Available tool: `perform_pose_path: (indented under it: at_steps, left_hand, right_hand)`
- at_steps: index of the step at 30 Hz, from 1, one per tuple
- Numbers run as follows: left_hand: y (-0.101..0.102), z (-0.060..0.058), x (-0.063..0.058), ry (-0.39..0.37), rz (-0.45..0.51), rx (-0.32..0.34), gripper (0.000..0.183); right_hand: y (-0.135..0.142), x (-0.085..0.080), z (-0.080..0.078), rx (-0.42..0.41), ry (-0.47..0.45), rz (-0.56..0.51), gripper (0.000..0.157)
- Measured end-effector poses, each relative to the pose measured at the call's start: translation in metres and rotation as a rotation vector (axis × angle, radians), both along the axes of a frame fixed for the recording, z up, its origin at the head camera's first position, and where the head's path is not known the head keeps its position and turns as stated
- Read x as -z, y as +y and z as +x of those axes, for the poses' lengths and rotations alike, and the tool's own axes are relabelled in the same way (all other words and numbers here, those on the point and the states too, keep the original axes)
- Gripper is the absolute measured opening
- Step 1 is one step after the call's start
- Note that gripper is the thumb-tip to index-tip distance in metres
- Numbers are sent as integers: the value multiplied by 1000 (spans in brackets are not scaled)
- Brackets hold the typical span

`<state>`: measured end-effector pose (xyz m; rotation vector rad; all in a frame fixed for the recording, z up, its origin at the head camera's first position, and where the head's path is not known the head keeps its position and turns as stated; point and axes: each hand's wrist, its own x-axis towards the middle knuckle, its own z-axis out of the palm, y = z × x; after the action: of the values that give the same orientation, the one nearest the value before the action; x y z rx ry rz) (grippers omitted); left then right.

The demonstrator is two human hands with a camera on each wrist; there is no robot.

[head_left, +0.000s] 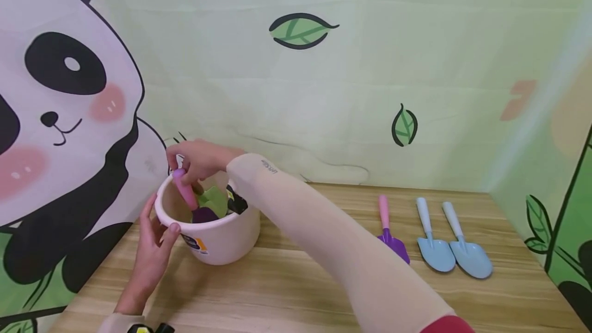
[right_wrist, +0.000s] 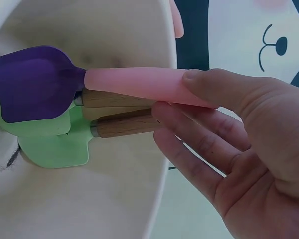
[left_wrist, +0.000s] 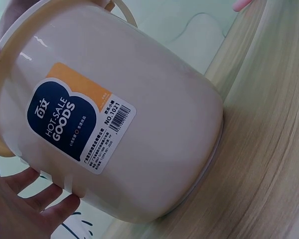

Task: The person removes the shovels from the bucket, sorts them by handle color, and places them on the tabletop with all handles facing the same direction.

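My left hand (head_left: 154, 248) grips the side of a pale pink bucket (head_left: 231, 243) near its rim, thumb at the front and fingers along the outside wall. Over the opening, my right hand (head_left: 199, 159) pinches the pink handle (right_wrist: 134, 83) of a small shovel between thumb and fingers. Its purple blade (right_wrist: 35, 84) points down into the bucket and overlaps two green-headed tools (right_wrist: 55, 149) with wooden handles (right_wrist: 127, 123) inside. In the left wrist view, the bucket's label (left_wrist: 79, 124) faces the camera.
On the wooden table (head_left: 277, 292) to the right lie a purple trowel (head_left: 393, 245) with a pink handle, partly hidden by my right sleeve (head_left: 319, 225), and two light blue trowels (head_left: 436, 255). A printed cloth backdrop (head_left: 222, 66) with a panda stands behind and beside the table.
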<state>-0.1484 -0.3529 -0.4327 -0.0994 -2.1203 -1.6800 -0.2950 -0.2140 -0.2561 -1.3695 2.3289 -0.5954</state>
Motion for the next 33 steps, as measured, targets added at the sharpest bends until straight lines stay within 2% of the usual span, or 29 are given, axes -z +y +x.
perform_pose_path:
  at_steps: [12, 22, 33]
  left_hand:
    - [1, 0, -1, -13, -19, -8, 78]
    - [-1, 0, 0, -16, -27, -17, 78]
    - [0, 0, 1, 14, -7, -17, 77]
  right_hand:
    - [8, -18, 2, 29, -14, -48, 21]
    - [20, -29, 1, 28, 34, -117, 27]
    - [38, -24, -5, 27, 48, -264, 26]
